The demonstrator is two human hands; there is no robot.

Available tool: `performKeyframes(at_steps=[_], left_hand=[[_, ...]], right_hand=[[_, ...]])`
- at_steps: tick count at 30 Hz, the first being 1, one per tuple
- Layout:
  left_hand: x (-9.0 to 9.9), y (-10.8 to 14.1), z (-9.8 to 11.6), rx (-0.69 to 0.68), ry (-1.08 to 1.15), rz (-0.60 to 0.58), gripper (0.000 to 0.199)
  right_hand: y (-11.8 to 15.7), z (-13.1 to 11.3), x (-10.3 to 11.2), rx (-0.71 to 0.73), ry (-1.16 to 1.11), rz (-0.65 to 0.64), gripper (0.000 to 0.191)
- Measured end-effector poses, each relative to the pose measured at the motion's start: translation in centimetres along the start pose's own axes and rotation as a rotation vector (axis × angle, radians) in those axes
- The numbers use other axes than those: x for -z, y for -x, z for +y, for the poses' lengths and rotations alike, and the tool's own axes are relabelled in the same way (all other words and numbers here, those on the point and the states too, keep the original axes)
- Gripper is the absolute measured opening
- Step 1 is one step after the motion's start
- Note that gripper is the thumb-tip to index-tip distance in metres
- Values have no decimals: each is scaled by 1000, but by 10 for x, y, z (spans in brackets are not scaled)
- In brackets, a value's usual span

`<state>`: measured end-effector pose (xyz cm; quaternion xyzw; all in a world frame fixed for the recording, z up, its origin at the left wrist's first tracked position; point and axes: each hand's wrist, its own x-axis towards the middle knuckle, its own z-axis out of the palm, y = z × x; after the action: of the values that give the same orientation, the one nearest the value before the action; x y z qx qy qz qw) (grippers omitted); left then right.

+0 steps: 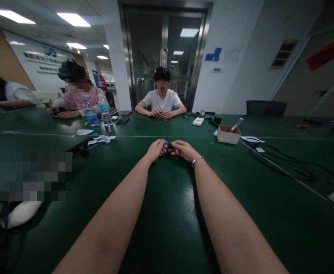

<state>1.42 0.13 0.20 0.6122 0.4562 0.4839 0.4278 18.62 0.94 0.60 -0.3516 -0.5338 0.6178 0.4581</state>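
Note:
My left hand (pixel 156 150) and my right hand (pixel 186 150) meet over the green table, both reaching well forward. Between their fingertips is a small black and silver stick (pixel 169 145), about the size of a USB stick. The fingers of my left hand pinch its silver end, while thumb and fingers of my right hand close on its black end. Its finer details are too small to make out. A silver bangle (pixel 197 161) circles my right wrist.
Across the table (pixel 167 213) sits a person in white (pixel 163 99); others sit at left. Water bottles (pixel 104 110), a dark phone (pixel 123 120) and crumpled paper (pixel 102 139) lie ahead left. A small box (pixel 228 135) and black cables (pixel 286 161) are at right.

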Motion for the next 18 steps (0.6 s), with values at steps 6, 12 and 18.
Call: performKeyframes(at_steps=[6, 12, 18], left_hand=[[1, -1, 1, 14, 16, 11, 18], [0, -1, 1, 3, -2, 19, 18], [0, -1, 2, 12, 7, 29, 15]], right_hand=[[1, -1, 0, 0, -7, 3, 4], [1, -1, 0, 1, -5, 0, 5], [0, 0, 0, 0, -4, 5, 4]])
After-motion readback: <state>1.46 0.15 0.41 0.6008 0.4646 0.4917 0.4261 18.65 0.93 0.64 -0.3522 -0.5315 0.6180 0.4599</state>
